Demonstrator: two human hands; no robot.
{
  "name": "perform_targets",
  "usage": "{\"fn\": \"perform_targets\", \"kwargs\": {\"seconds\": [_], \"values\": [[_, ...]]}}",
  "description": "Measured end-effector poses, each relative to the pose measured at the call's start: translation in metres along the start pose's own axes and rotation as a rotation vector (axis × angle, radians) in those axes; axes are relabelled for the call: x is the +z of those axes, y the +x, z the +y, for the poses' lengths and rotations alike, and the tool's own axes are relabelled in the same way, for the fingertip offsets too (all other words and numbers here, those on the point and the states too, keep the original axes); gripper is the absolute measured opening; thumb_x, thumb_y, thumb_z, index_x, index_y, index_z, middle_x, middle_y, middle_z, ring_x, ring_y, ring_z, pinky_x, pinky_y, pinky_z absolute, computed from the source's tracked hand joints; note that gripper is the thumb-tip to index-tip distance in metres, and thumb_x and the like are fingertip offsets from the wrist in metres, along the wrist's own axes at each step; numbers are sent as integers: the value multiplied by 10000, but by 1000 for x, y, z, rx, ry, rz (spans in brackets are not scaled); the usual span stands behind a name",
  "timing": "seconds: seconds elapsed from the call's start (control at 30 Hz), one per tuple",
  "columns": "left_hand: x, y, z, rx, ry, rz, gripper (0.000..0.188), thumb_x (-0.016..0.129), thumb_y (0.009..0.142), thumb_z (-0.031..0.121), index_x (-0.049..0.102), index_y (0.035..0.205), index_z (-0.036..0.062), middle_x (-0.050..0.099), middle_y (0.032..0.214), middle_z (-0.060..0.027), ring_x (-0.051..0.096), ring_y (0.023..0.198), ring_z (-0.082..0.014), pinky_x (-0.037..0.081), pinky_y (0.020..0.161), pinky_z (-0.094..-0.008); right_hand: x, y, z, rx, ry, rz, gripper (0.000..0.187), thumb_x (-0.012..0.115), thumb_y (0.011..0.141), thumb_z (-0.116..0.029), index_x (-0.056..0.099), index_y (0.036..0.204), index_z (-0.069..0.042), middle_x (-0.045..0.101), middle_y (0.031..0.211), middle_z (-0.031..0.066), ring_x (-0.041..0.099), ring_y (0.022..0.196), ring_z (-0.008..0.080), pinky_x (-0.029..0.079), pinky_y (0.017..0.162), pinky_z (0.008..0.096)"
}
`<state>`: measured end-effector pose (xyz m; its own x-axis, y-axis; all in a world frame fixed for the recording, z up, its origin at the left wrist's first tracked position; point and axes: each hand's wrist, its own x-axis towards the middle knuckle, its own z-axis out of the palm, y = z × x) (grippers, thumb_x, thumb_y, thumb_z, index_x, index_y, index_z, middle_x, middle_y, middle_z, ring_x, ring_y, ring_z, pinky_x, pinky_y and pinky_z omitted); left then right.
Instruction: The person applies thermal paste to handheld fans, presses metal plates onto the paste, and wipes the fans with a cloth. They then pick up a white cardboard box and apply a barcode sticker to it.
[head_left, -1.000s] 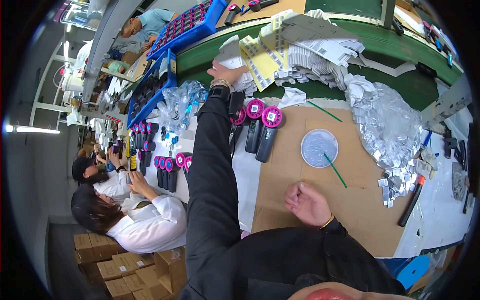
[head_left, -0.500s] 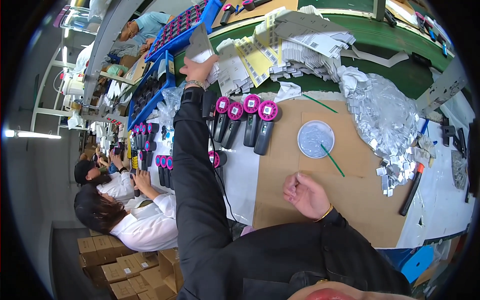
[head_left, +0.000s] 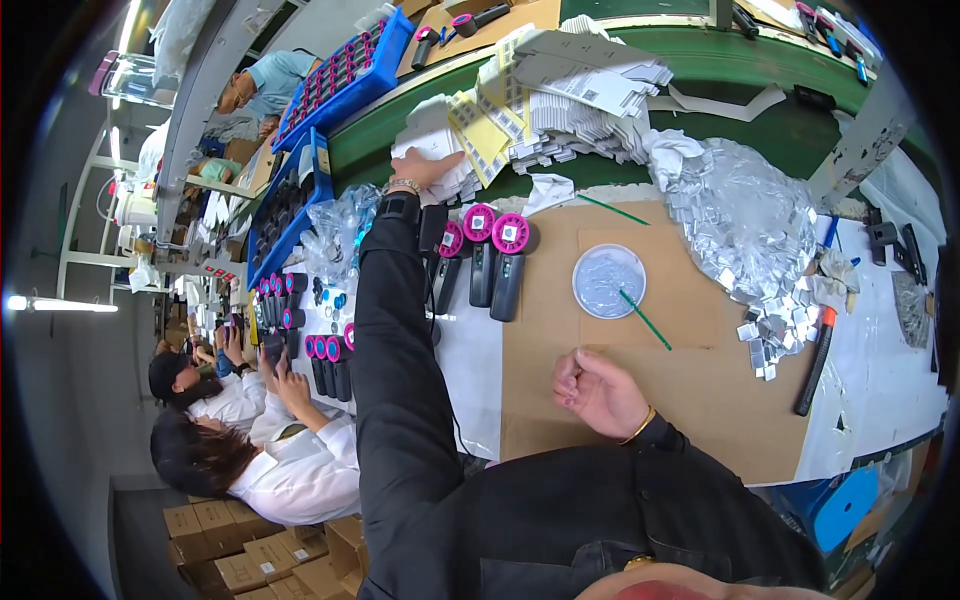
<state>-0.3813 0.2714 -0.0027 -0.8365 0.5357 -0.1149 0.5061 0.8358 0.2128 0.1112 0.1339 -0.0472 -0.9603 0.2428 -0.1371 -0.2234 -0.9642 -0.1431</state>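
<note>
Here, resting the bare left hand (head_left: 428, 172), with fingers spread, on stacked white printed paper cards (head_left: 430, 125) atop a long green belt (head_left: 362, 147); cannot tell whether pinching. Probably light, slippery, creasable: best lifted by edges.

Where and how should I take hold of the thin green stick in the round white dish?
Your right hand could pinch the green stick near its outer end, coming from the near right side: that end juts past the white dish, clear of its pale contents.

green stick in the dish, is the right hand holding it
No, the green stick lies partly in the round dish, apart from the right hand.
</note>
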Motion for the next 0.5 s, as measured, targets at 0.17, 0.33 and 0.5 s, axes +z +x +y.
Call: {"fn": "perform_targets", "kwargs": {"seconds": [0.17, 0.33, 0.5], "values": [[-32, -22, 43, 320, 183, -138, 1415, 847, 522, 831, 376, 1608, 55, 428, 1603, -230, 461, 1445, -414, 401, 1159, -532, -1, 1, 0, 9, 6, 12, 313, 508, 1100, -308, 586, 937, -52, 509, 850, 37, 469, 800, 165, 404, 761, 322], [-12, -99, 82, 735, 505, 150, 1101, 868, 619, 708, 559, 1500, 125, 592, 1477, -152, 595, 1323, -359, 471, 1059, -579, -5, 0, -3, -13, 35, 4, 289, 538, 1098, -294, 623, 973, -46, 510, 838, 17, 498, 801, 146, 431, 779, 316], [-2, -80, 77, 805, 534, 197, 878, 855, 719, 528, 610, 1433, 80, 660, 1384, -188, 651, 1231, -369, 527, 998, -507, -5, 1, 0, 1, 50, -23, 285, 543, 1096, -291, 626, 974, -48, 510, 838, 18, 499, 797, 146, 434, 780, 318]]}}
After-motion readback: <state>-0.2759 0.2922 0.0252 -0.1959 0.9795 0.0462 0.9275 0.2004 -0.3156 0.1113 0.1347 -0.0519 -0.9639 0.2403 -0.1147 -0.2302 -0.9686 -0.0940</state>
